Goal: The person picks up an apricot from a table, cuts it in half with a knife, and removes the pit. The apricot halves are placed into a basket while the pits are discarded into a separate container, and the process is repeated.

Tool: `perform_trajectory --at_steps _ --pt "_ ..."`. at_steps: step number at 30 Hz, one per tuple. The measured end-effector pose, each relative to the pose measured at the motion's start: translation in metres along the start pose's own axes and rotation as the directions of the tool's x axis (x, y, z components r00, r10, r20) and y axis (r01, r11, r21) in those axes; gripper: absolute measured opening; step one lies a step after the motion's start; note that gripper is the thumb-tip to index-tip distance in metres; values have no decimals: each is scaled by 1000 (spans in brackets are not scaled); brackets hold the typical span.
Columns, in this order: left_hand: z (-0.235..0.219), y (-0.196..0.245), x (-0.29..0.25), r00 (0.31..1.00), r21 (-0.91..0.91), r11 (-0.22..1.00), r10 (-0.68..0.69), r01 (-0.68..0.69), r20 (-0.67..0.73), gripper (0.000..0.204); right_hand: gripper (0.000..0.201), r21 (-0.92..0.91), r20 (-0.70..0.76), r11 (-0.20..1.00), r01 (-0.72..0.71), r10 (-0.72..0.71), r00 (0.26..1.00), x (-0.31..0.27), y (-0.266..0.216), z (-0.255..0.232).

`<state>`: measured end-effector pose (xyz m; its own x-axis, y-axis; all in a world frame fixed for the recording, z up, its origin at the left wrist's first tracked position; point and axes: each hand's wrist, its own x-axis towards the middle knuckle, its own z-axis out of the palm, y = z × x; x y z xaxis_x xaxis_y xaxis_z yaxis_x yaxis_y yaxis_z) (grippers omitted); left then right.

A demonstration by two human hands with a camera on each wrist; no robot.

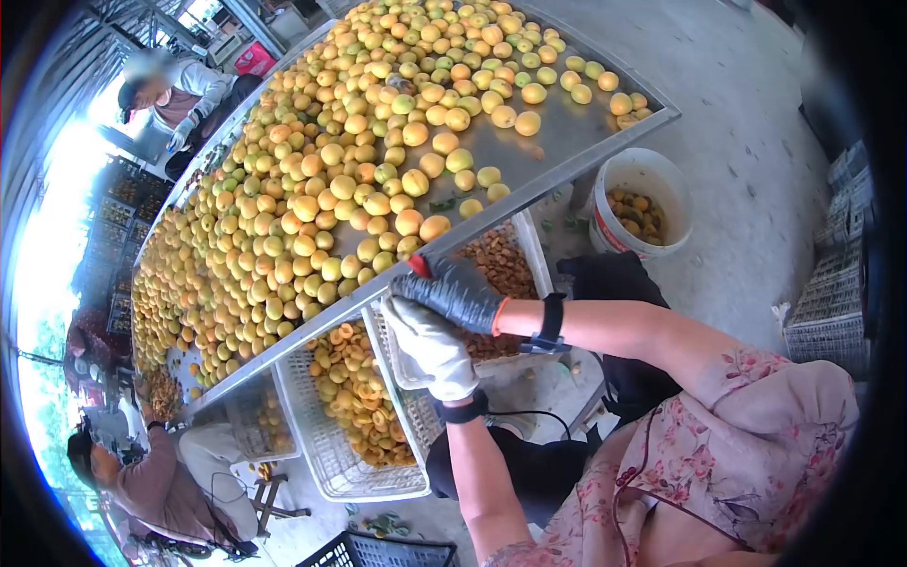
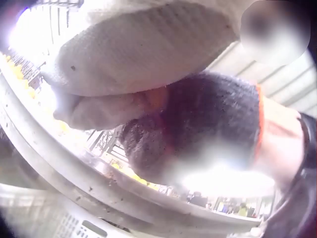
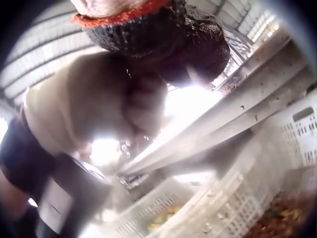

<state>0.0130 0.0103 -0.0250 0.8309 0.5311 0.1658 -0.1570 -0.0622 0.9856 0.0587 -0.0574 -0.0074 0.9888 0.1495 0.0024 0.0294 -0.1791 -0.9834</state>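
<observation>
Both gloved hands meet at the table's near metal edge (image 1: 557,180). The left hand (image 1: 425,345), in a white glove, has its fingers curled; in the left wrist view a small orange-yellow patch, seemingly fruit (image 2: 157,96), shows between its thumb and fingers. The right hand (image 1: 455,291), in a dark grey glove with an orange cuff, lies against it and grips a red-ended tool (image 1: 419,266); the rest of the tool is hidden. Many yellow-orange fruits (image 1: 307,208) cover the table beyond. In the right wrist view the right hand (image 3: 163,44) is above the left hand (image 3: 99,99).
Below the edge stand a white crate of halved fruit (image 1: 364,402) and a crate of brown pits (image 1: 501,260). A white bucket (image 1: 642,203) holds some fruit. A black crate (image 1: 378,550) is on the floor. Two other people (image 1: 194,90) sit around the table.
</observation>
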Motion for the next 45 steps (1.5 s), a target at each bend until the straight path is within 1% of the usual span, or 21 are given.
perform_trajectory --at_steps 2,4,6,7,18,19,20,21,22,23,24,28,30,32,33,34,36,38,40,42,45 --pt "0 0 -2 986 256 953 161 -164 32 34 45 -12 30 999 -41 42 999 7 7 2" --pt "0 -21 0 989 153 978 147 -144 -2 31 41 -41 -26 999 13 -14 1000 8 7 6" --pt "1 -30 5 1000 -148 989 -22 21 -5 30 36 -244 -128 956 165 -201 971 3 -2 7" --pt "4 -17 4 956 -497 824 -289 270 41 29 32 -270 -146 929 254 -301 942 4 4 12" --pt "1 17 1 829 -557 627 -506 544 240 42 31 -458 25 720 522 -576 817 8 3 -4" --pt "-4 21 3 798 -497 631 -536 596 276 41 31 -346 34 834 430 -447 894 9 -3 -9" --pt "-14 15 10 769 -536 554 -409 637 491 38 31 -229 62 921 316 -310 949 10 -7 -11" --pt "-14 17 11 786 -544 572 -382 614 486 39 26 113 38 981 158 -163 986 11 -12 -10" --pt "-15 19 11 806 -559 587 -352 586 476 39 26 111 39 980 164 -169 985 11 -18 -14" --pt "-18 19 10 809 -623 516 -358 588 467 40 23 393 104 919 -27 -15 994 12 -22 -21" --pt "-24 16 9 812 -625 518 -357 584 463 40 22 623 212 749 -226 116 970 11 -33 -28" --pt "-58 22 7 863 -679 531 -302 506 406 47 23 643 235 732 -225 91 968 11 -42 -19" --pt "-77 29 5 889 -702 545 -287 457 356 50 22 685 360 666 -295 43 932 21 -40 6" --pt "-90 29 2 900 -695 573 -313 435 305 52 37 456 280 886 84 -233 931 34 -58 52" --pt "-93 27 1 896 -694 576 -359 433 260 53 41 119 240 946 302 -322 916 40 -70 70" --pt "-98 25 -1 888 -688 581 -405 435 219 53 46 -238 229 853 464 -415 880 43 -80 85" --pt "-102 28 3 903 -703 577 -353 416 245 50 45 -237 148 846 478 -455 878 53 -86 96" --pt "-101 40 1 893 -749 506 -364 427 264 45 45 122 168 966 230 -248 954 47 -95 79" --pt "-92 45 3 911 -783 472 -284 404 299 42 24 632 263 775 -18 -193 945 47 -86 66" --pt "-82 36 4 914 -806 437 -257 400 315 42 19 697 319 696 -172 -86 944 36 -82 39" --pt "-62 31 1 893 -798 404 -241 448 380 39 25 803 341 560 -204 -150 928 22 -79 7"
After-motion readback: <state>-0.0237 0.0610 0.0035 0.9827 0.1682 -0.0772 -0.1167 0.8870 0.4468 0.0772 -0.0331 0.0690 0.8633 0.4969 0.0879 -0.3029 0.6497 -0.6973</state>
